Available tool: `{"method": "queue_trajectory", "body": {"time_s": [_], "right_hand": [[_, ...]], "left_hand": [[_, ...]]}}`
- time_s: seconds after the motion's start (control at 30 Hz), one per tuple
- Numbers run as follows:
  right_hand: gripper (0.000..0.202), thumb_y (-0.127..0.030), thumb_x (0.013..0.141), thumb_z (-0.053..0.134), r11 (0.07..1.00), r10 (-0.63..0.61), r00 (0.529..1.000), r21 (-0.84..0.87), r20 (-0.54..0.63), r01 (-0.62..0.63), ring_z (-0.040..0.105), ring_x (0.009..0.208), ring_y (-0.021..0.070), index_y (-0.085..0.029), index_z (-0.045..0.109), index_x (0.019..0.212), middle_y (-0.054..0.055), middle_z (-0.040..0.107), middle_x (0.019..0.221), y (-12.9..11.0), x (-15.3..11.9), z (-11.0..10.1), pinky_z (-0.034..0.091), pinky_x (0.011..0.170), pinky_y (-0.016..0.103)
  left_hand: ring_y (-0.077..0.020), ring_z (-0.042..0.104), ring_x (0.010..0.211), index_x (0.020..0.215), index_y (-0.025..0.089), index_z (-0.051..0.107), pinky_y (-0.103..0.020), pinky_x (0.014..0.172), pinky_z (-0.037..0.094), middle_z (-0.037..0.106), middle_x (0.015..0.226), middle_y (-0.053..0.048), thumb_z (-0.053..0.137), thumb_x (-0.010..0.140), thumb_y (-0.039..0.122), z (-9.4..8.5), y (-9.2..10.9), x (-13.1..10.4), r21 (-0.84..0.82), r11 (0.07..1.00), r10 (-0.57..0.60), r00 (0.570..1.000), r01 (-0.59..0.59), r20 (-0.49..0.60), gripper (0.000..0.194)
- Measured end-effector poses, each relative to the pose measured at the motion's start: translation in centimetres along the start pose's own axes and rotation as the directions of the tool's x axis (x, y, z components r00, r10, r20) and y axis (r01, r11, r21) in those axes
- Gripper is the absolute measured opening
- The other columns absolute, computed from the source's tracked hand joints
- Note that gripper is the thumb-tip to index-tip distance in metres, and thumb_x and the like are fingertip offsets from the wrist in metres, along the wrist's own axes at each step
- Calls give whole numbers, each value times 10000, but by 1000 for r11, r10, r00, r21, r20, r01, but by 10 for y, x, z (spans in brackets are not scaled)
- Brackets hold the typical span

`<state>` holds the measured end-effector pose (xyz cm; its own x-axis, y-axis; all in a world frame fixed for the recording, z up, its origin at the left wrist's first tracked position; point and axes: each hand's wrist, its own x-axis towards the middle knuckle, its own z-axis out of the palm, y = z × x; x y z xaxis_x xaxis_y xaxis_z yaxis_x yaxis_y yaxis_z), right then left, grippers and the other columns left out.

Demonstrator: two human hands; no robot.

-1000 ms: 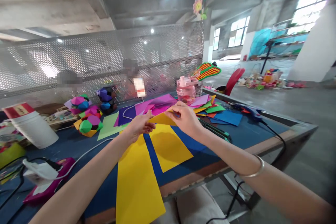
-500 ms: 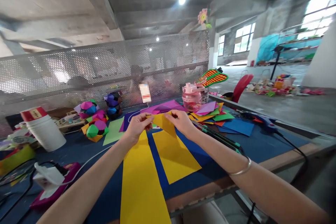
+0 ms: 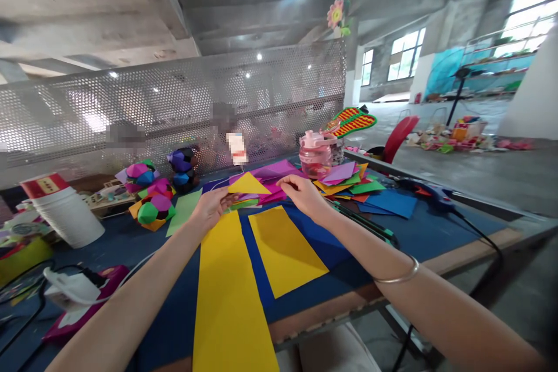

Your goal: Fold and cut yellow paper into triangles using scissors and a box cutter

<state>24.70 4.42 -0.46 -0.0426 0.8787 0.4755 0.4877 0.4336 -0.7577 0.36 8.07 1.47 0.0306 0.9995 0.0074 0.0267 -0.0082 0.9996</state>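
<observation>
A yellow paper triangle (image 3: 249,184) is held up above the table, its left corner pinched in my left hand (image 3: 212,207). My right hand (image 3: 303,195) is just right of the triangle's right tip, a small gap apart, thumb and fingertips together with nothing visible in them. Below the hands lie a long yellow paper strip (image 3: 229,296), running over the table's near edge, and a yellow paper rectangle (image 3: 285,250) on a blue sheet (image 3: 257,267). Purple and pink paper sheets (image 3: 274,171) lie behind the triangle.
Colored paper pieces (image 3: 349,180) are heaped by a pink bottle (image 3: 314,154). A glue gun (image 3: 429,193) with a cable lies at right. On the left are stacked paper cups (image 3: 72,218), paper balls (image 3: 154,209) and a purple power strip (image 3: 82,308). A perforated screen (image 3: 174,104) stands behind.
The yellow paper between my hands has turned into a triangle shape pointing upward. My right hand has come away from it, while my left hand keeps hold and has shifted slightly left.
</observation>
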Motion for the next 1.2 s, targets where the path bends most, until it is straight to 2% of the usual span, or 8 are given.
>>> {"method": "queue_trajectory", "body": {"time_s": [0.2, 0.43, 0.63, 0.77, 0.9, 1.03, 1.13, 1.2], "right_hand": [[202, -338, 941, 618, 993, -75, 996, -90, 41, 79, 643, 845, 164, -152, 650, 1011, 38, 670, 974, -6, -9, -2, 543, 786, 367], [151, -175, 903, 539, 975, -194, 980, -99, 41, 197, 615, 836, 157, -163, 664, 988, 74, 672, 990, -33, -50, -9, 470, 710, 273], [183, -243, 960, 491, 975, -198, 979, -93, 39, 201, 610, 827, 149, -194, 644, 1049, 71, 638, 1033, -50, -95, -29, 470, 658, 253], [197, -286, 994, 461, 983, -154, 988, -107, -28, 150, 628, 916, 172, -221, 635, 1061, 69, 633, 1053, -49, -124, -42, 499, 712, 266], [226, -296, 1025, 407, 964, -154, 982, -235, -105, 126, 624, 1006, 183, -235, 618, 1077, 68, 644, 1083, -50, -158, -58, 507, 822, 298], [362, -429, 976, 522, 802, -291, 945, -500, 150, 326, 588, 1168, 241, -232, 543, 1280, 95, 633, 1256, -53, -199, -80, 451, 1006, 414], [723, -570, 853, 651, 611, -330, 878, -630, 348, 480, 537, 1276, 298, -193, 445, 1434, 114, 594, 1381, -43, -223, -96, 333, 1132, 507], [614, -379, 911, 607, 506, -319, 867, -705, 383, 498, 528, 1303, 273, -181, 426, 1464, 93, 577, 1421, -32, -233, -104, 318, 1147, 499]], "left_hand": [[-242, 623, 1083, 1226, 185, 598, -435, 949, 510, 597, 1284, -94, 678, 905, 303, 0, -7, -3, 264, 954, 160, 986, -142, -46, 351], [-304, 658, 979, 1024, 188, 681, -384, 913, 470, 714, 952, -76, 862, 596, 277, 22, -25, -25, 500, 797, 265, 940, -339, 215, 473], [-209, 671, 614, 1012, 147, 637, -278, 573, 492, 667, 634, -15, 688, 743, 278, 26, -27, -23, 541, 762, 200, 925, -355, 324, 304], [-228, 695, 749, 1033, 136, 624, -318, 657, 539, 708, 809, -86, 590, 839, 299, 28, -17, -30, 571, 694, 285, 896, -438, 341, 256], [-258, 632, 1106, 1114, 170, 639, -411, 1002, 475, 686, 1176, -116, 606, 870, 297, 48, -13, -69, 509, 572, 379, 758, -643, 531, 276], [-258, 535, 1305, 1271, 183, 618, -395, 1127, 394, 604, 1387, -106, 655, 894, 426, 69, -12, -120, 361, 489, 254, 526, -794, 812, 450], [-316, 426, 1405, 1440, 116, 472, -469, 1161, 355, 461, 1512, -181, 704, 816, 585, 74, -11, -143, 388, 405, 83, 456, -828, 886, 814], [-327, 397, 1425, 1462, 105, 442, -478, 1171, 343, 412, 1539, -194, 728, 770, 621, 74, -12, -149, 390, 370, 55, 439, -843, 897, 910]]}}
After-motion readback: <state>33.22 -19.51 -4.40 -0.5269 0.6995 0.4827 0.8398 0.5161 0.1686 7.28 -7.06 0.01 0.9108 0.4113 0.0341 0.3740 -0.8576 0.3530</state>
